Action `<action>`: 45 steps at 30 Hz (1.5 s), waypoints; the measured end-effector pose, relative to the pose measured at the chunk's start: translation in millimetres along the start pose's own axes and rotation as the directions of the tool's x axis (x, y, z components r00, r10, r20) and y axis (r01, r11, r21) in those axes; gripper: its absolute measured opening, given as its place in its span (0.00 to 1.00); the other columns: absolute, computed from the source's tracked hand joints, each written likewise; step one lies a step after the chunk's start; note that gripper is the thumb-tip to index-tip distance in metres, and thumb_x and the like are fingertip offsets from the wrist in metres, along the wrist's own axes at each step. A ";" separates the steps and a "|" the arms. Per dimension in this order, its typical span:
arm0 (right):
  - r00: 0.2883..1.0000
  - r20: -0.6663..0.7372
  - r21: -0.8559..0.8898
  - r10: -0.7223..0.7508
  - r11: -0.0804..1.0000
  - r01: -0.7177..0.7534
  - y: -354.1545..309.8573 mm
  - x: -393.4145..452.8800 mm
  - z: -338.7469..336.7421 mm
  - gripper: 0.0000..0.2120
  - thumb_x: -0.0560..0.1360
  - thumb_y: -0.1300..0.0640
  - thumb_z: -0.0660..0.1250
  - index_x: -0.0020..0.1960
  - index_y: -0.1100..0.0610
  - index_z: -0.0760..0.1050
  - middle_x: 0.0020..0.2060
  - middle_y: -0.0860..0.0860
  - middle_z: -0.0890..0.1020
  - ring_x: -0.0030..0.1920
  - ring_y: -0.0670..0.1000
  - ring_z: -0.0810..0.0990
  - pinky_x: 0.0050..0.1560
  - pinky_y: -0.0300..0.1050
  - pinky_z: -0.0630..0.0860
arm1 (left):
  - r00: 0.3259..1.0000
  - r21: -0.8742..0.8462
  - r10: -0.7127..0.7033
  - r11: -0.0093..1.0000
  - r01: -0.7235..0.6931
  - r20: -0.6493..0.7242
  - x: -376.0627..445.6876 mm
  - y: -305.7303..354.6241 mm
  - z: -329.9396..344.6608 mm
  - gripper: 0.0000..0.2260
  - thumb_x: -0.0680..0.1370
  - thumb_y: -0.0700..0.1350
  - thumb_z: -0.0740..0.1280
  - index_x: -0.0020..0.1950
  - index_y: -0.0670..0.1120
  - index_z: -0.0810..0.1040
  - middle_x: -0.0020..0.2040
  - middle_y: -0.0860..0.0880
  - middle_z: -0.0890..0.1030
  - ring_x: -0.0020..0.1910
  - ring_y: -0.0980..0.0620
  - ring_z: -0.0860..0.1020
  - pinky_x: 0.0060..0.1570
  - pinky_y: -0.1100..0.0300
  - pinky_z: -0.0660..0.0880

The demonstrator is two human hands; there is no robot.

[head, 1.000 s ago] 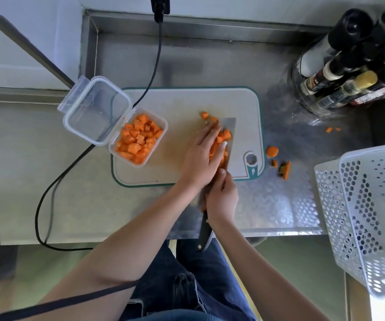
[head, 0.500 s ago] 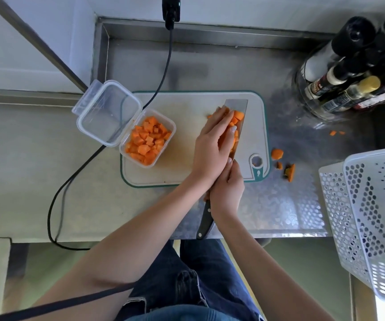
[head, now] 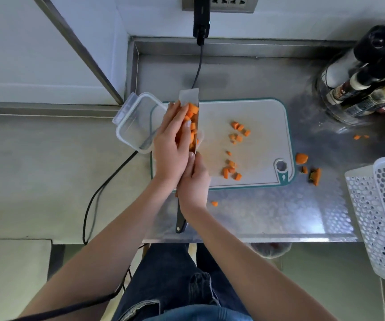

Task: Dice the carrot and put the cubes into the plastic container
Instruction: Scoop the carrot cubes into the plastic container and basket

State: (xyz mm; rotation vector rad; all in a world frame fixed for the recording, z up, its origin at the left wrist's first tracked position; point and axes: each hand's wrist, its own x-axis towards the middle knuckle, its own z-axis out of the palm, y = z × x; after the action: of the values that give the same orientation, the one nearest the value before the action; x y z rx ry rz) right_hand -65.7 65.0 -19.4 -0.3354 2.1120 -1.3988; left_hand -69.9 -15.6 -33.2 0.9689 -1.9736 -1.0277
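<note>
Right hand [head: 194, 181] wrapped round knife [head: 189, 98] handle, blade raised over plastic container [head: 138, 126] at cutting board's [head: 265, 112] left end. Left hand [head: 171, 144], fingers straight, presses carrot cubes [head: 192, 110] against blade. Container mostly hidden, contents hard to judge. Loose cubes [head: 231, 170] scattered on board; carrot scraps [head: 301, 158] on steel counter [head: 279, 209] beside it.
</note>
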 end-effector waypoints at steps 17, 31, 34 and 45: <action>0.985 -0.150 -0.114 -0.090 0.991 0.073 4.0 3.4 1.9 0.16 0.83 0.53 0.52 0.39 0.59 0.66 0.25 0.46 0.68 0.26 0.46 0.65 0.26 0.39 0.61 | 1.000 0.001 -0.014 1.000 0.014 0.004 0.0 -13.4 -3.9 0.11 0.79 0.38 0.57 0.54 0.37 0.76 0.62 0.42 0.76 0.67 0.48 0.70 0.66 0.66 0.63; 0.978 -0.210 -0.026 -0.019 1.000 0.014 -1.1 9.1 -1.2 0.14 0.83 0.53 0.52 0.42 0.57 0.69 0.29 0.47 0.74 0.28 0.44 0.71 0.29 0.39 0.68 | 0.952 0.171 0.210 0.953 -0.250 0.221 -2.3 -13.2 -9.3 0.17 0.79 0.44 0.59 0.65 0.39 0.74 0.66 0.42 0.75 0.69 0.47 0.68 0.71 0.54 0.61; 0.975 -0.222 -0.016 0.013 1.000 -0.016 -0.6 10.6 0.6 0.14 0.83 0.52 0.51 0.41 0.51 0.68 0.28 0.47 0.75 0.29 0.50 0.74 0.32 0.49 0.73 | 0.933 0.259 0.290 0.904 -0.340 0.213 -2.2 -21.0 -4.5 0.15 0.78 0.43 0.63 0.61 0.39 0.78 0.60 0.43 0.79 0.65 0.48 0.73 0.70 0.57 0.60; 0.956 -0.293 -0.074 -0.002 0.997 -0.021 1.7 23.2 -17.1 0.15 0.83 0.50 0.50 0.38 0.48 0.64 0.29 0.56 0.74 0.30 0.62 0.74 0.30 0.59 0.76 | 0.916 0.271 0.324 0.884 -0.382 0.236 -0.8 -29.8 -2.8 0.07 0.73 0.41 0.69 0.48 0.39 0.82 0.54 0.43 0.82 0.59 0.46 0.77 0.62 0.48 0.71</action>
State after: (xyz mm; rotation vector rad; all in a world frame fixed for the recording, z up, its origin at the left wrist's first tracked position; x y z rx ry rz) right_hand -94.1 66.9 -23.6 -0.1533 2.4066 -1.4371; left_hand -58.4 -28.0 -58.1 0.6446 -2.4100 -0.6268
